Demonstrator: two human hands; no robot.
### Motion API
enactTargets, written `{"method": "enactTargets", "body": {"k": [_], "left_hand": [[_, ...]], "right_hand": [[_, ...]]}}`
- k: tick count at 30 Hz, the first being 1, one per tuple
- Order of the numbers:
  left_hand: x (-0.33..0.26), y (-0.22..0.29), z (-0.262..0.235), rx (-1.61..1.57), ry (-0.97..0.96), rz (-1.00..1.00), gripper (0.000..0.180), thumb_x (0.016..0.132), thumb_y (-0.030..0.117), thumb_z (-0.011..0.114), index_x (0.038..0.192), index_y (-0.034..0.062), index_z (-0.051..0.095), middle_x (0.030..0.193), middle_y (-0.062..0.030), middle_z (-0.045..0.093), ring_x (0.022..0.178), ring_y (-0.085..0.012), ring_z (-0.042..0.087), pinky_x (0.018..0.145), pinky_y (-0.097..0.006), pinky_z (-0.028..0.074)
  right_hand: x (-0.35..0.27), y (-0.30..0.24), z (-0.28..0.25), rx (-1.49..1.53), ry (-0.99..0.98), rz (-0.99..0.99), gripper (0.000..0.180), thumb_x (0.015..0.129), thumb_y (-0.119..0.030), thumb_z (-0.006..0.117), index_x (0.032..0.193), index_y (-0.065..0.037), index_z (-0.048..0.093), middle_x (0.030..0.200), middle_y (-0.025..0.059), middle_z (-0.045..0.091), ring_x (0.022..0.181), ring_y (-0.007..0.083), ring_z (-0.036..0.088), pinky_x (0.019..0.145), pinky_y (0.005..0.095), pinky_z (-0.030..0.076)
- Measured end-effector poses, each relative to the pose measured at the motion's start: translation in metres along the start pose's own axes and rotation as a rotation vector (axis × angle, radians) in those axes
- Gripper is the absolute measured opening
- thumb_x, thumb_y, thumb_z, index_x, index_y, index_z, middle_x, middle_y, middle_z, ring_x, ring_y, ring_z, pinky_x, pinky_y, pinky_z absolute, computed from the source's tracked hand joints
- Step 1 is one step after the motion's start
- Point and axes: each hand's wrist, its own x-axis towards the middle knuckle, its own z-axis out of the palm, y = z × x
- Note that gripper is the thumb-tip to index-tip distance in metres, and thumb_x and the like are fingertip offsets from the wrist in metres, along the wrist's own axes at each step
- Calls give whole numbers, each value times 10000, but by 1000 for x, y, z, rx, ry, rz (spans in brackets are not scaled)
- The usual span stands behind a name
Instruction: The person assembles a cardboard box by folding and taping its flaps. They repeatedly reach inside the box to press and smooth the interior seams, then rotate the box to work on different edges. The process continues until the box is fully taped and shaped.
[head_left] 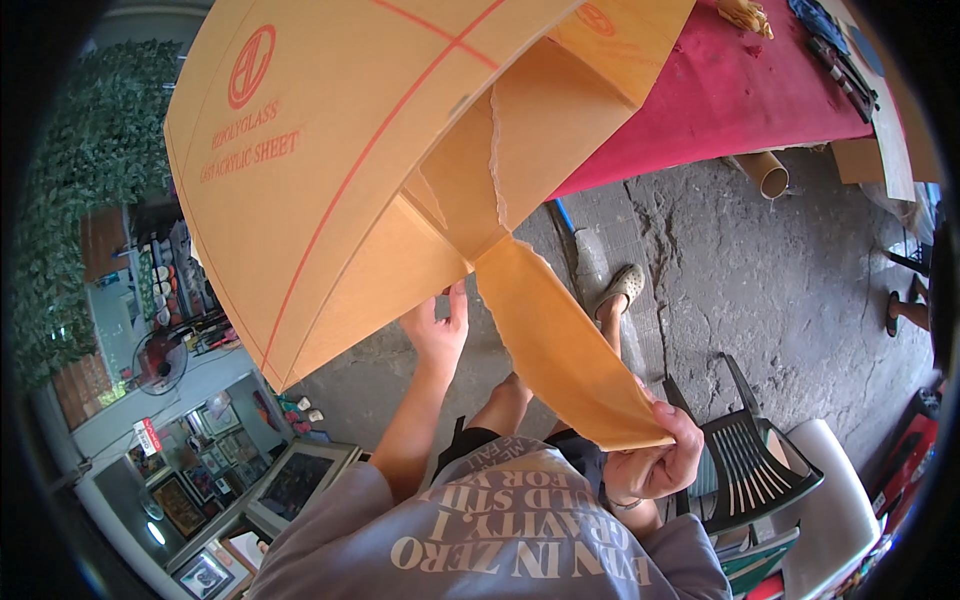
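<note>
A large box of flat panels [350, 150], faced with brown paper bearing red lines and printing, fills the upper left and middle. Its paper is torn along a ragged line on one inner face. From that corner a long strip of brown paper [560, 335] hangs loose toward me, curling at its near end. My right hand [668, 450] pinches this near end between thumb and fingers. At the box's lower edge, my left hand [438, 330] grips the panel from below, its fingertips partly hidden by it.
The box's far side is by a red-covered table [740, 90] with tools on it. A cardboard tube [765, 175] pokes out beneath. Black chair [750, 460] stands close at my right; framed pictures [300, 485] and a fan [160, 360] are at left. Someone's sandalled foot [893, 312] shows far right.
</note>
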Motion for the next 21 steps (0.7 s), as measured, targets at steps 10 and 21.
{"method": "enactTargets", "body": {"k": [10,21], "left_hand": [[10,-1,2,164,93,215,150,818,83,715,967,72,726,806,-43,699,759,-284,686,730,-416,552],[12,4,-8,204,48,22,167,841,2,712,1008,-6,713,927,-162,738,823,-388,711,754,-446,557]], "right_hand": [[19,7,-32,-65,195,219,194,1085,-46,483,1172,61,619,1001,151,688,859,201,709,792,301,560],[149,28,-122,-150,926,195,356,1102,-263,475,1298,12,591,1265,144,603,1173,260,622,1012,409,535]]}}
